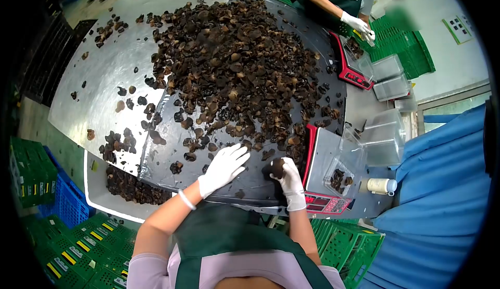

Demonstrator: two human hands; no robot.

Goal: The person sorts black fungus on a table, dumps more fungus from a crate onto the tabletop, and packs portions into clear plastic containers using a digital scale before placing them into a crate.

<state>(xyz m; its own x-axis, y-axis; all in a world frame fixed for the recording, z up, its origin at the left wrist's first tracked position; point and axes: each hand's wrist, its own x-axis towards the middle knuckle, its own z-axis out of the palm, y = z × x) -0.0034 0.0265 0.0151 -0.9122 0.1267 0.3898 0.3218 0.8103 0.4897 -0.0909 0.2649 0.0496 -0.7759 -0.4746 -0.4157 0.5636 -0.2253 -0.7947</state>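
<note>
A large heap of dark brown wood ear mushrooms (pixel 229 65) covers the middle of the metal table. My left hand (pixel 226 168), in a white glove, rests flat near the heap's front edge with its fingers stretched out and nothing held. My right hand (pixel 290 182), also gloved, pinches a dark wood ear mushroom (pixel 275 168) beside the near scale. That red scale (pixel 320 158) carries a clear plastic tray (pixel 333 171) with several mushroom pieces (pixel 341 179) inside, its lid raised on the far side.
Clear plastic containers (pixel 383 138) are stacked right of the scale, near a white bottle (pixel 382 186). A co-worker (pixel 338 0) stands at a second red scale (pixel 357 70). A white bin (pixel 99 195) of mushrooms sits lower left. Green crates (pixel 83 247) and a blue curtain (pixel 442 185) flank the table.
</note>
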